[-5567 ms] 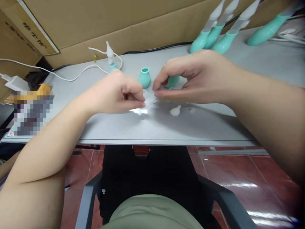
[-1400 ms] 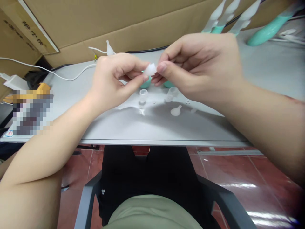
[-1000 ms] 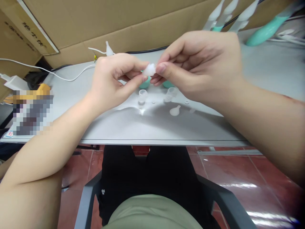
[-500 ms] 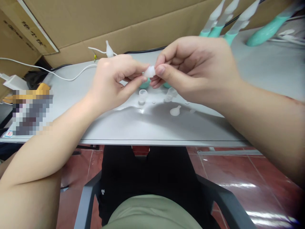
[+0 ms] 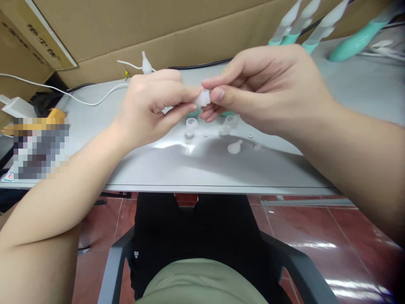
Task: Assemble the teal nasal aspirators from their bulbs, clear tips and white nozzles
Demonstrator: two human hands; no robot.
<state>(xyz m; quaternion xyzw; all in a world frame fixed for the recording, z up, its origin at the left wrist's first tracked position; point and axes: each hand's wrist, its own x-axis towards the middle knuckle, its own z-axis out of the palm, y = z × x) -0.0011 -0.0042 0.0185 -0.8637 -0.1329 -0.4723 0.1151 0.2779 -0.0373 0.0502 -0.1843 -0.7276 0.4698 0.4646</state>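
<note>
My left hand (image 5: pixel 158 107) pinches the left end of a small white silicone tip (image 5: pixel 203 98) between thumb and forefinger. At the tip's wide right end, my right hand (image 5: pixel 262 84) closes its thumb and forefinger on the edge. Both hands are raised over the table, and the fingers hide part of the tip. Beneath them lie a clear plastic cup-shaped piece (image 5: pixel 191 128), another clear piece (image 5: pixel 230 122), a small white disc (image 5: pixel 250 135) and a drop-shaped white silicone tip (image 5: pixel 235 147). Mint-green parts show partly behind the fingers.
Several mint-green devices with clear tubes and white tips (image 5: pixel 324 25) stand at the back right. Another green device (image 5: pixel 354 42) lies beside cables. A white nozzle (image 5: pixel 146 63) stands near the cardboard wall (image 5: pixel 152 25). At the left are a white adapter (image 5: pixel 19 107) and a yellow object (image 5: pixel 57 116).
The held tip and both hands have shifted slightly right. My right forefinger now reaches over the tip's upper edge. The pieces on the table look unmoved.
</note>
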